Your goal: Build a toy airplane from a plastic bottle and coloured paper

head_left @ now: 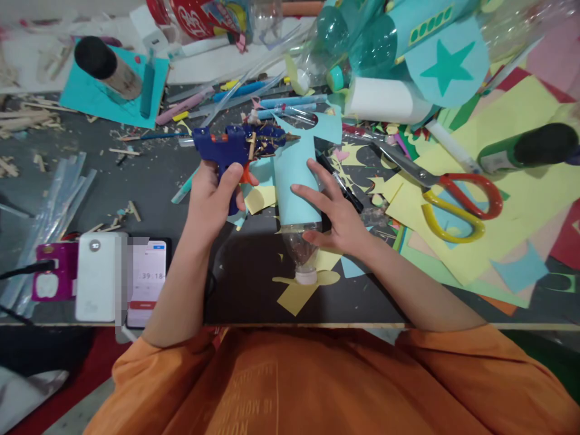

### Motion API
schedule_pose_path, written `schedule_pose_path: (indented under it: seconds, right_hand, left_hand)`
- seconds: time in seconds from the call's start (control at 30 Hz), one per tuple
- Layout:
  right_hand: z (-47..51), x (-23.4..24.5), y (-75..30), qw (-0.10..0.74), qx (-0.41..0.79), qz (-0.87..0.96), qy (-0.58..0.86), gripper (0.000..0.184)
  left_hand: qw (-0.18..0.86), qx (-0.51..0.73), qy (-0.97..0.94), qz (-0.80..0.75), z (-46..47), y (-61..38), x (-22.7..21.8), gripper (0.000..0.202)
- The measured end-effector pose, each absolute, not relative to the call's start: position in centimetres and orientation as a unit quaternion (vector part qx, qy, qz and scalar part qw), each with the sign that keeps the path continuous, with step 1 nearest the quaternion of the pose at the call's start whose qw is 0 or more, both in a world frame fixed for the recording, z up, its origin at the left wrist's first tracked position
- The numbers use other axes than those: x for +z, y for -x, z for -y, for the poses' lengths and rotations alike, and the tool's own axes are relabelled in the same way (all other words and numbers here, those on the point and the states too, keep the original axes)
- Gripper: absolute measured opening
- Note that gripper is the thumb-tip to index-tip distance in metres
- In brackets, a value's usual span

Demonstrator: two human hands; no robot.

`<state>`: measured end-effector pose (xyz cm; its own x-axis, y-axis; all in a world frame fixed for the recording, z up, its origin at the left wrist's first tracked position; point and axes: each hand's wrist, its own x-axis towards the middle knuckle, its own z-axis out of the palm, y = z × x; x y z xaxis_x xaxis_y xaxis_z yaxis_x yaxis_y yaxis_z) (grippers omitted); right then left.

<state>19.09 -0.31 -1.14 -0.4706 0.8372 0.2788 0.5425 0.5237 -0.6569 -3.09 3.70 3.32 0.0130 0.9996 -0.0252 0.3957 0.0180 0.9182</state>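
A dark blue hot glue gun (222, 148) is gripped in my left hand (212, 193), with fingers wrapped round its handle near the orange trigger. Its nozzle points right, over a clear plastic bottle (299, 248) wrapped in light blue paper (296, 187). The bottle lies with its white cap (306, 276) toward me. My right hand (342, 217) rests on the bottle's right side with fingers spread, fingertips on the paper and thumb close to the clear shoulder. Wood bits and dried glue strands cling to the gun's front. A light blue paper cutout (328, 124) lies by the bottle's far end.
Red and yellow scissors (457, 199) lie on coloured paper sheets (435, 241) at right. A power bank (100, 278), phone (147, 284) and clear glue sticks (54, 199) are at left. Pens, scraps and decorated bottles (385, 42) crowd the back.
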Motion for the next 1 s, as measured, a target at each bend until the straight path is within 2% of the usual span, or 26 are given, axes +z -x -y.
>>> schedule_pose_path:
  seconds: [0.23,0.77,1.0]
  right_hand:
    - [0.29,-0.98,-19.21,0.27,0.26,0.82,0.433,0.067]
    - [0.36,-1.03,-19.12,0.287,0.254,0.821,0.423,0.066]
    - [0.32,-0.94,-19.14,0.281,0.258,0.82,0.426,0.066]
  left_hand:
    - [0.39,0.365,-0.599,-0.597,-3.46,3.28,3.7,0.046]
    - [0.392,0.355,-0.607,-0.593,-3.5,3.2,3.86,0.049]
    - [0.389,0.361,-0.607,-0.592,-3.26,3.25,4.02,0.043]
